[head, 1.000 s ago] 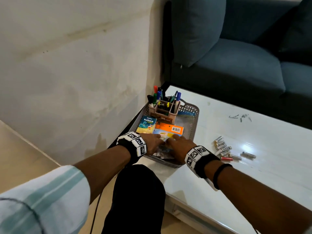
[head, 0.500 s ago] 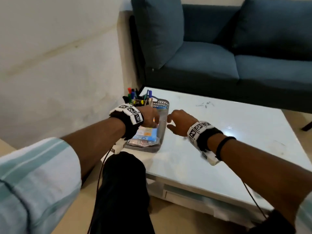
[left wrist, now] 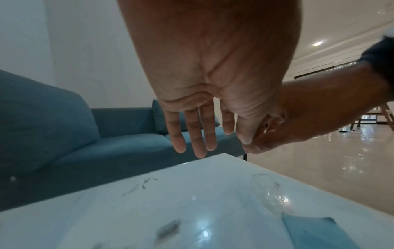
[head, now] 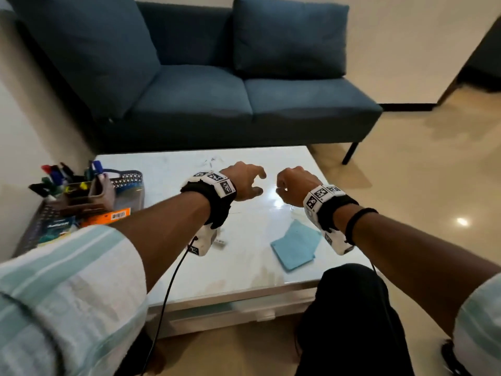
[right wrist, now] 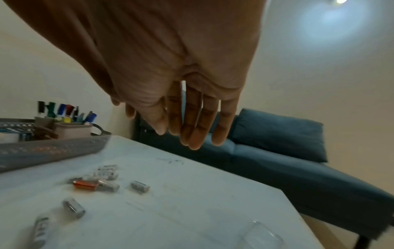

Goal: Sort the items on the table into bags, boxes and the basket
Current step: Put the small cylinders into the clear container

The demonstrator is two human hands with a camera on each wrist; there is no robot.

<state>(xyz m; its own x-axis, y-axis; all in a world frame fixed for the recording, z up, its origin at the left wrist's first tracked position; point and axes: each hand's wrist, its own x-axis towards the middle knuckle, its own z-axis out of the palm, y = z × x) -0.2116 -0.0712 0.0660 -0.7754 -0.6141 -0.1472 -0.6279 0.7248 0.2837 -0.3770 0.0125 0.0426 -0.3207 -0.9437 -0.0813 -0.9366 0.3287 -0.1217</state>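
Several small batteries (right wrist: pixel 97 184) beside the basket (right wrist: pixel 49 148): light, hard, likely to roll; pinch mid-body. Left hand (head: pixel 245 183) and right hand (head: pixel 294 185) relaxed, holding nothing.

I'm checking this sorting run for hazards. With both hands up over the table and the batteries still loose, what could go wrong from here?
1. The loose batteries lie scattered on the glossy table; a sweeping left hand or right hand might roll them off the edge.
2. The clear plastic bag is nearly invisible on the white surface, so it could be missed or fumbled.
3. The wrist cable hangs by the table's near edge and may snag.
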